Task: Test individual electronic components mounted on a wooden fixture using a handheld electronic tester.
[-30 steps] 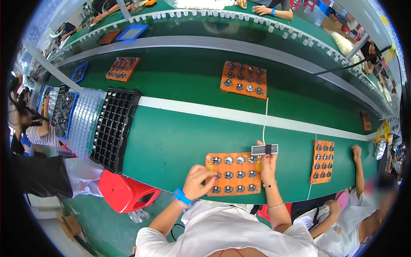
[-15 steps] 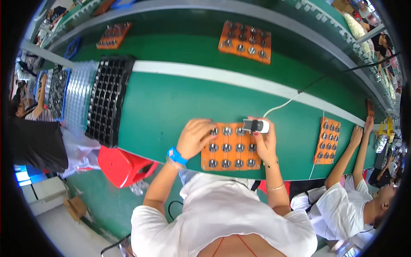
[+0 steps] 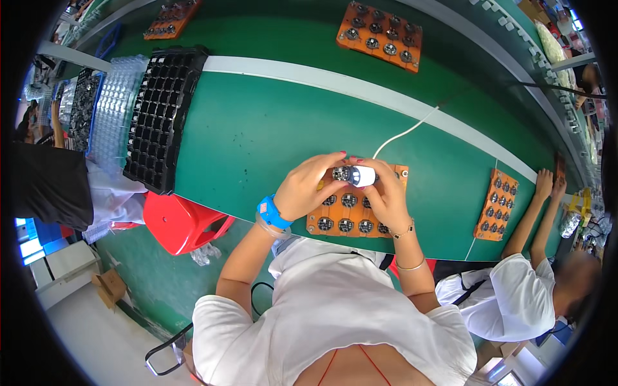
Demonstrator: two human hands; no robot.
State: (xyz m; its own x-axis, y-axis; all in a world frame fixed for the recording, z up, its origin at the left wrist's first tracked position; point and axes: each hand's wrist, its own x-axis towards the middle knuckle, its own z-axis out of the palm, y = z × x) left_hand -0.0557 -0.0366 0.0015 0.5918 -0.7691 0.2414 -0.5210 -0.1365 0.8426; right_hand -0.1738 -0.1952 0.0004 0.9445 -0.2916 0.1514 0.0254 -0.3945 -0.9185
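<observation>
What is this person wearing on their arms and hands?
Both forearms are bare below short white sleeves. The left hand has a bright blue band at the wrist. The right hand has thin bracelets and red-painted nails. No gloves.

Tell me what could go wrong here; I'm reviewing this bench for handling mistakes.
1. Both hands, left hand and right hand, hold a small white bulb-like part above the orange tray; if the grip slips, it may drop onto the seated parts.
2. The white cable runs over the green bench toward the hands and could snag.
3. The tray lies near the bench's front edge; a nudge might push it off.
</observation>
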